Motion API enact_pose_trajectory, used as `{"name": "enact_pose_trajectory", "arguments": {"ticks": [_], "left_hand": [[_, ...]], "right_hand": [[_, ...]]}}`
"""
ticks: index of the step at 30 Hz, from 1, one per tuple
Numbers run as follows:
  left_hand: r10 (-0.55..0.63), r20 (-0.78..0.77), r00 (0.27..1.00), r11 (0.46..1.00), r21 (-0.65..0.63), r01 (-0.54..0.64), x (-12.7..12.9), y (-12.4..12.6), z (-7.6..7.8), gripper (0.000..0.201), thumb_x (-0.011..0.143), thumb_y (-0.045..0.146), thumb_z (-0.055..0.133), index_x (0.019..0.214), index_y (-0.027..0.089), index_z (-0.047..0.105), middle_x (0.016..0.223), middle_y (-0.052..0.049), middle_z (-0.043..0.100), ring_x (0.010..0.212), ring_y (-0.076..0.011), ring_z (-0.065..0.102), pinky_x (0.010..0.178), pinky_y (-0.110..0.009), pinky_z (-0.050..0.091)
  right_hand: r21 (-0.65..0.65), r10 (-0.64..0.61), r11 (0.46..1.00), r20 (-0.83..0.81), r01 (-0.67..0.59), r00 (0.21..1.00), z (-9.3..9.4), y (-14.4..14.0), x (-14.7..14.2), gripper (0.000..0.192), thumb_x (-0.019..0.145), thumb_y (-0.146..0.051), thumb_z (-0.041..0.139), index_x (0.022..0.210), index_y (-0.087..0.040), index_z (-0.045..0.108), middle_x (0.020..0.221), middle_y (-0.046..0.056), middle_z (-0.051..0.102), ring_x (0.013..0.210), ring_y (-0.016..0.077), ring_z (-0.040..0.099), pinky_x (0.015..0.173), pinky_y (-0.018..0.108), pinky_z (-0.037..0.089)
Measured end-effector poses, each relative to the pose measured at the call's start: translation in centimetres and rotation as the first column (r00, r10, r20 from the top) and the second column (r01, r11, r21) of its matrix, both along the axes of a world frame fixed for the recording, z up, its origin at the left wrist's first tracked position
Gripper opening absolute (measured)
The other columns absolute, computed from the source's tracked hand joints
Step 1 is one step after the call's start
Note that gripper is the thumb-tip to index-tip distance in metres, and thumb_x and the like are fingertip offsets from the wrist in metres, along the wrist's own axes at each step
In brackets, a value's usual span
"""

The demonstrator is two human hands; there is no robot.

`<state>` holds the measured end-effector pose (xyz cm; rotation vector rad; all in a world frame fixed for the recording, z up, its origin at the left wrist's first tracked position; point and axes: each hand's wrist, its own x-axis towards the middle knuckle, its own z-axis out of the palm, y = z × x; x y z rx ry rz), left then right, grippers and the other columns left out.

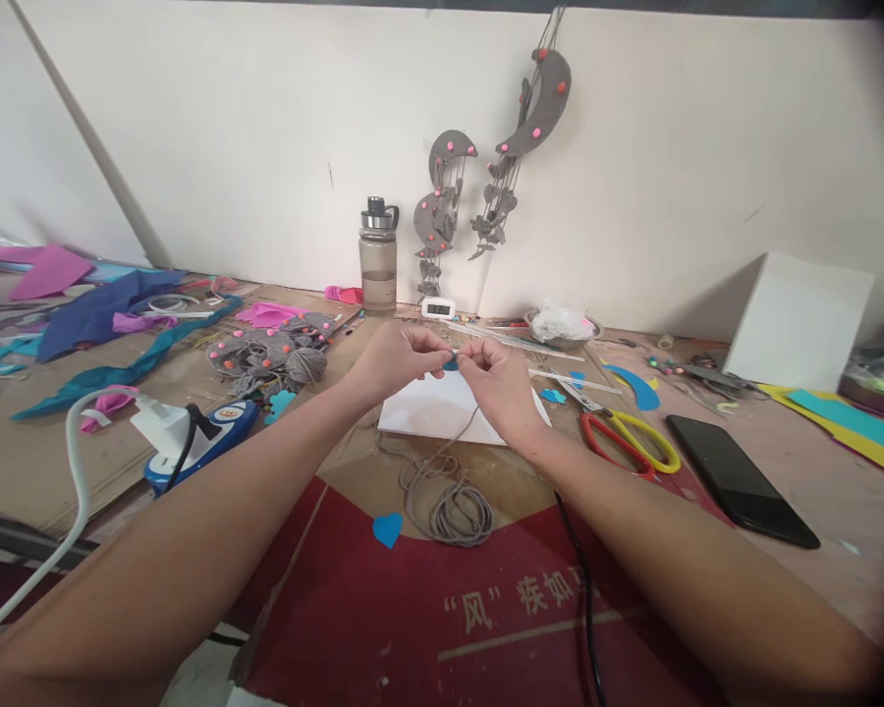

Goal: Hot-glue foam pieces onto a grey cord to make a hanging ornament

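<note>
A small blue piece [450, 363] is pinched between the fingertips of the left hand [396, 361] and right hand [495, 385], both closed narrowly on it, above a white sheet [431, 412]. Grey cord [448, 503] is trailed from the right hand down to a loose coil on the table [796, 462], apparently left slack for free feeding. A blue heart [387, 528] is laid beside the coil; scissors [629, 440] and a phone [741, 479] are kept near the right.

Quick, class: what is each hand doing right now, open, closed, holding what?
Left hand: closed, fingertips pinching the small blue felt piece.
Right hand: closed, pinching at the same piece, with the grey cord hanging below it.
</note>
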<state>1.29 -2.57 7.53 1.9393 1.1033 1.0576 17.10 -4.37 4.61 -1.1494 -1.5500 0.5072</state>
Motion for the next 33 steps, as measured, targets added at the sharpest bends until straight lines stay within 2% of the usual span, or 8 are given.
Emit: {"name": "enact_pose_trajectory", "arguments": {"ticks": [3, 8, 11, 20, 23, 26, 29, 33], "left_hand": [[0.053, -0.037, 0.998, 0.995, 0.087, -0.050, -0.1, 0.3, -0.3, 0.016, 0.072, 0.029, 0.061, 0.074, 0.016, 0.071, 0.060, -0.002, 0.067, 0.054, -0.0110, 0.056, 0.050, -0.021, 0.040], [0.163, -0.060, 0.985, 0.970, 0.194, -0.149, -0.2, 0.3, -0.5, 0.014, 0.073, 0.025, 0.058, 0.070, 0.016, 0.069, 0.056, 0.000, 0.065, 0.052, -0.0098, 0.055, 0.051, -0.021, 0.038], [0.194, -0.060, 0.979, 0.959, 0.221, -0.177, -0.1, 0.1, -0.5, 0.013, 0.074, 0.024, 0.057, 0.071, 0.017, 0.068, 0.058, 0.000, 0.066, 0.052, -0.0096, 0.056, 0.051, -0.021, 0.039], [-0.019, 0.069, 0.997, 1.000, 0.011, 0.018, 0.5, 0.5, -1.1, 0.016, 0.077, 0.028, 0.061, 0.083, 0.015, 0.068, 0.070, -0.005, 0.071, 0.059, -0.0132, 0.065, 0.054, -0.024, 0.051], [-0.044, 0.125, 0.991, 0.997, -0.062, 0.052, 0.5, 0.5, -0.9, 0.016, 0.076, 0.025, 0.063, 0.086, 0.014, 0.068, 0.071, -0.007, 0.072, 0.061, -0.0149, 0.067, 0.058, -0.026, 0.054], [-0.027, 0.136, 0.990, 0.994, -0.099, 0.041, 0.3, 0.6, -0.9, 0.014, 0.074, 0.026, 0.065, 0.081, 0.014, 0.068, 0.068, -0.007, 0.071, 0.059, -0.0156, 0.066, 0.057, -0.027, 0.053], [0.046, 0.126, 0.991, 0.998, -0.047, -0.040, 0.2, 0.8, -1.1, 0.012, 0.072, 0.026, 0.065, 0.077, 0.014, 0.067, 0.066, -0.006, 0.070, 0.056, -0.0153, 0.065, 0.053, -0.026, 0.050], [0.141, 0.120, 0.983, 0.981, 0.113, -0.155, 0.0, 0.8, -1.4, 0.009, 0.073, 0.024, 0.062, 0.072, 0.016, 0.064, 0.069, -0.004, 0.069, 0.056, -0.0132, 0.063, 0.050, -0.022, 0.045]], "right_hand": [[0.019, 0.034, 0.999, 0.054, -0.035, 0.998, 0.0, -0.2, -0.1, 0.011, 0.078, -0.027, 0.052, 0.077, -0.018, 0.059, 0.061, -0.004, 0.050, 0.056, 0.0101, 0.042, 0.054, 0.024, 0.032], [0.023, 0.033, 0.999, 0.151, -0.037, 0.988, 0.0, -0.5, -0.1, 0.022, 0.083, -0.031, 0.050, 0.100, -0.019, 0.057, 0.066, -0.004, 0.052, 0.062, 0.0127, 0.047, 0.062, 0.026, 0.036], [0.015, 0.023, 1.000, 0.163, -0.026, 0.986, 0.0, -0.5, -0.1, 0.023, 0.084, -0.031, 0.050, 0.102, -0.019, 0.055, 0.067, -0.004, 0.053, 0.064, 0.0132, 0.048, 0.064, 0.027, 0.036], [0.001, 0.002, 1.000, 0.075, -0.002, 0.997, -0.1, 0.3, 0.5, 0.017, 0.082, -0.032, 0.052, 0.084, -0.018, 0.062, 0.062, -0.004, 0.051, 0.056, 0.0106, 0.040, 0.056, 0.025, 0.031], [0.027, -0.026, 0.999, 0.066, 0.025, 0.997, -0.2, 0.5, 0.6, 0.016, 0.082, -0.031, 0.052, 0.080, -0.018, 0.061, 0.064, -0.003, 0.053, 0.058, 0.0106, 0.041, 0.057, 0.024, 0.032], [0.030, -0.036, 0.999, 0.063, 0.034, 0.997, -0.1, 0.4, 0.5, 0.015, 0.082, -0.031, 0.052, 0.085, -0.019, 0.059, 0.067, -0.002, 0.055, 0.058, 0.0110, 0.042, 0.057, 0.025, 0.033], [0.045, -0.032, 0.999, 0.086, 0.028, 0.996, 0.0, 0.1, 0.2, 0.016, 0.082, -0.032, 0.052, 0.091, -0.019, 0.056, 0.069, -0.002, 0.055, 0.060, 0.0119, 0.045, 0.060, 0.025, 0.035], [0.055, 0.014, 0.998, 0.127, -0.021, 0.992, 0.2, -0.7, -0.4, 0.016, 0.086, -0.031, 0.047, 0.090, -0.019, 0.056, 0.080, 0.002, 0.061, 0.070, 0.0138, 0.052, 0.067, 0.027, 0.039]]}}
